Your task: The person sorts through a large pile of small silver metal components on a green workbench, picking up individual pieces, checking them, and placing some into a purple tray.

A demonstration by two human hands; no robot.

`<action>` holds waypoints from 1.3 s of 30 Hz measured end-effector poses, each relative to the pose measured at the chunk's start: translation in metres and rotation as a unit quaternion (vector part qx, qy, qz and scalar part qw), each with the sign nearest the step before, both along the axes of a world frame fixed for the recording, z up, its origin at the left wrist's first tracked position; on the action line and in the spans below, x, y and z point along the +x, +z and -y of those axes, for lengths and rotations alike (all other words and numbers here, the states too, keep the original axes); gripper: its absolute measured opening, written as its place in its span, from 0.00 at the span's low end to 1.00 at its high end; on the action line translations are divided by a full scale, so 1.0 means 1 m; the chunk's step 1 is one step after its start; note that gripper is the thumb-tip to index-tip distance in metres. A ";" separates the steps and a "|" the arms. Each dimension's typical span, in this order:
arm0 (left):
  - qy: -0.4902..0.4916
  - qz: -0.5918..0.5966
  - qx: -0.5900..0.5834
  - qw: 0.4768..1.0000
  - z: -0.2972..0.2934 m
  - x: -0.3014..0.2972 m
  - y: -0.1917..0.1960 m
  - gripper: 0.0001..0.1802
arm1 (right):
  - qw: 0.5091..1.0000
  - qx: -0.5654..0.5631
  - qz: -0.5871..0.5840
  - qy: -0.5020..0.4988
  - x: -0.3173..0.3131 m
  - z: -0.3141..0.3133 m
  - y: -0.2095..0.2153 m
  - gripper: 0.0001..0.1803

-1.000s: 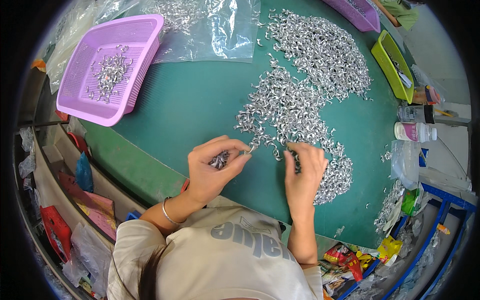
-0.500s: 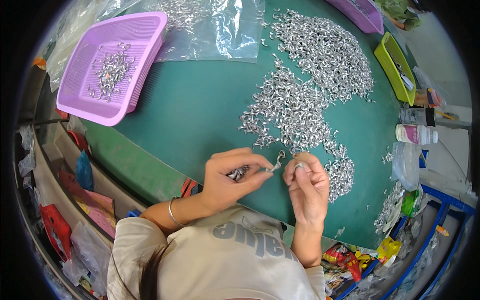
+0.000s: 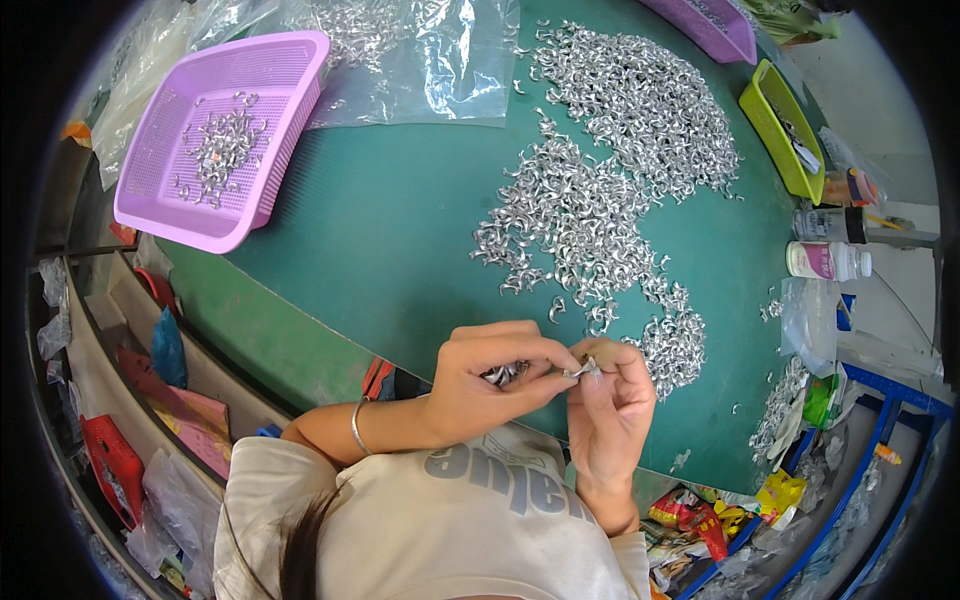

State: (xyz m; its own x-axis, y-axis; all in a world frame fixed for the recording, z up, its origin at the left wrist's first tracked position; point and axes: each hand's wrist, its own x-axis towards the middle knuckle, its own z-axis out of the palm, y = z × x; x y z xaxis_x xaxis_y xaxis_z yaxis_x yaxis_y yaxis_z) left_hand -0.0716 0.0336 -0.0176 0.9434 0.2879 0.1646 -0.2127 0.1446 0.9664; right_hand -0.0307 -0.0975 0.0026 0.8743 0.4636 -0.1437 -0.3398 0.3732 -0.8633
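My left hand [image 3: 492, 378] is closed, with several small curved silver metal pieces [image 3: 506, 373] in its palm. Between its thumb and forefinger it pinches one metal piece [image 3: 583, 369]. The fingertips of my right hand [image 3: 612, 412] meet that piece from the other side, thumb and finger pressed together around its end. Just beyond the hands lie two loose pieces, one of them a curved piece [image 3: 557, 309] apart from the rest. A large heap of similar pieces [image 3: 575, 215] spreads over the green tabletop [image 3: 380, 220], with a smaller cluster [image 3: 672, 350] right of my right hand.
A purple basket [image 3: 232, 237] holding some pieces stands at the far left, next to a clear plastic bag [image 3: 465, 75]. Along the right edge are a lime-green basket [image 3: 765, 112], a white bottle [image 3: 828, 261] and a plastic bag [image 3: 808, 325]. Blue metal bars [image 3: 880, 450] stand lower right.
My left hand has moved right with its pinched piece, up to the right fingertips. The gap between the hands has closed. The view has shifted slightly.
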 end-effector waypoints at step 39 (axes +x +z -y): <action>0.038 0.089 0.027 0.995 0.007 -0.003 -0.002 0.10 | 0.995 -0.050 0.078 -0.037 -0.010 -0.004 0.007 0.06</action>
